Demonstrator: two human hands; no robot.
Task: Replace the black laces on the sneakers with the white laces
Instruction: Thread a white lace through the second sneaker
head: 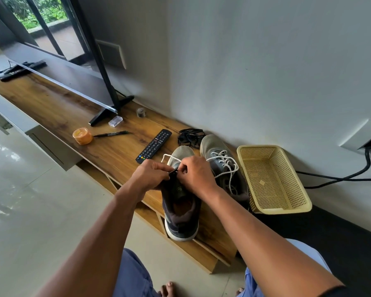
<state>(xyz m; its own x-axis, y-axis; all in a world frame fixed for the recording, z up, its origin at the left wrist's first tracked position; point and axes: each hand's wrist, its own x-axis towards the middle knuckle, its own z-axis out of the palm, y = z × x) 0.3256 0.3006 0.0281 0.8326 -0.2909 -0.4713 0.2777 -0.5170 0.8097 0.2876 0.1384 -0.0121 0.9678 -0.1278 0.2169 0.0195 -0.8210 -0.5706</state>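
Near sneaker: dark knit collar, grey mesh toe, white rubber sole; stood on the wood-grain table, directly beneath both hands. White lace: thin round cord, looped over the toe, just beyond the left hand. Left hand and right hand: fingers curled, brought together at the eyelets, the lace apparently pinched between them. Second sneaker: laced in white, just right of the right hand. Black laces: flat, tangled heap, beyond the hands. Basket: cream perforated plastic, rectangular, further right.
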